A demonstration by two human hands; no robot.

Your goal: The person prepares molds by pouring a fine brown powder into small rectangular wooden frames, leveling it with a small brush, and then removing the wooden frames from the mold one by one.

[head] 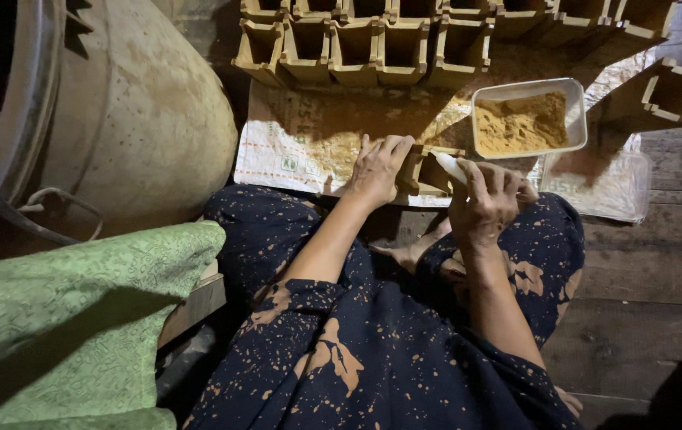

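We look down from a head-worn camera at a seated person in a dark, orange-speckled garment. At far left lie a green patterned cloth and a large, pale, rounded vessel. Moving right, the left hand rests fingers down on a small brown box mould, its grip closed around the mould's near edge and steadying it on a printed woven mat spread over the wooden floor. Beside it, the right hand grips a small pale tool, whose tip touches the mould's opening. Just beyond sits a white rectangular tray of ochre powder. Rows of empty moulds line the top. In our judgement, the mould could tip if the left hand loosens, and powder could spill onto the mat.
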